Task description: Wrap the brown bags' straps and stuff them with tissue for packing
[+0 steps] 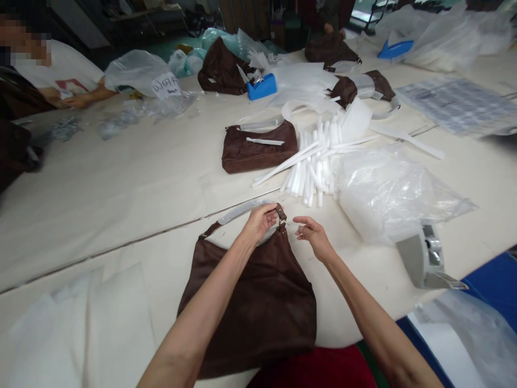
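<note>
A dark brown handbag (pixel 258 302) lies flat on the table in front of me, its lower edge close to my body. Its strap (pixel 242 209) arches away from me, partly wrapped in a pale clear covering. My left hand (pixel 262 222) pinches the strap's right end, just above a metal ring that joins it to the bag. A little to the right of that ring, my right hand (pixel 312 235) is in the air with fingers apart, holding nothing I can see. My left forearm hides part of the bag.
White foam sticks (pixel 311 167) are heaped beyond my hands, beside a smaller brown bag (pixel 258 148). A clear plastic bag (pixel 391 188) and a grey tape dispenser (pixel 424 258) sit at right. White sheets (pixel 117 323) lie at left. A person (pixel 60 70) works across the table.
</note>
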Available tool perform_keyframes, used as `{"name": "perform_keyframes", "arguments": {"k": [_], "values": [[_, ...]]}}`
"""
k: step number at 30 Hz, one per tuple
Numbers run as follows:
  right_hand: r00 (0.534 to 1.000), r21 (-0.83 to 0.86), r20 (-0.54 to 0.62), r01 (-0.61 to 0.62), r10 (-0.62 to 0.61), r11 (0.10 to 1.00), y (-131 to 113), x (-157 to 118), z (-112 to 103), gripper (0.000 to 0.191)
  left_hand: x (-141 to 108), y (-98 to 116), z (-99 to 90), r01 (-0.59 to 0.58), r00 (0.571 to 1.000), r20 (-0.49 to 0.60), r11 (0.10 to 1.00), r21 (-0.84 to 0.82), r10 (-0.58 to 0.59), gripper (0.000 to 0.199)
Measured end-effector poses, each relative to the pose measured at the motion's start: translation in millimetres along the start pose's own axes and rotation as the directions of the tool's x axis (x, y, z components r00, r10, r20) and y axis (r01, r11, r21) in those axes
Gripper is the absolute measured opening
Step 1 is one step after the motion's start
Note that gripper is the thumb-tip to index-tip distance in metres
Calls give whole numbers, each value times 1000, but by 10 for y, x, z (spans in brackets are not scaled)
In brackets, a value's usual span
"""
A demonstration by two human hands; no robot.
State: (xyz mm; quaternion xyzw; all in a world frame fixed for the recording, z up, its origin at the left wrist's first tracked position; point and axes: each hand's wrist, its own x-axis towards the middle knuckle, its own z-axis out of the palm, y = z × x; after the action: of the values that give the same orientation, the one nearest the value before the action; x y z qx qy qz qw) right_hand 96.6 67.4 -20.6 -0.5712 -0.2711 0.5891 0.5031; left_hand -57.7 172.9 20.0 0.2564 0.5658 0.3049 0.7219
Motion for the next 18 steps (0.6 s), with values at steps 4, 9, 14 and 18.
{"name": "perform_keyframes", "arguments": {"k": [4,9,14,18], "values": [[922,-88,385,72,-33,994,-202,91,61,61,-399,155,-238,-110,984,132,992,-70,118,26],[751,-211,657,264,-63,941,-379,243,196,34,-612,201,-330,-163,971,166,984,-70,173,29],[748,-355,630,518,-209,778,-577,209,131,13,-597,198,-342,-209,951,228,977,-32,210,29],[811,-583,566,518,-144,626,-679,44,-97,15,-533,136,-325,-240,946,219,971,-15,237,30]]}}
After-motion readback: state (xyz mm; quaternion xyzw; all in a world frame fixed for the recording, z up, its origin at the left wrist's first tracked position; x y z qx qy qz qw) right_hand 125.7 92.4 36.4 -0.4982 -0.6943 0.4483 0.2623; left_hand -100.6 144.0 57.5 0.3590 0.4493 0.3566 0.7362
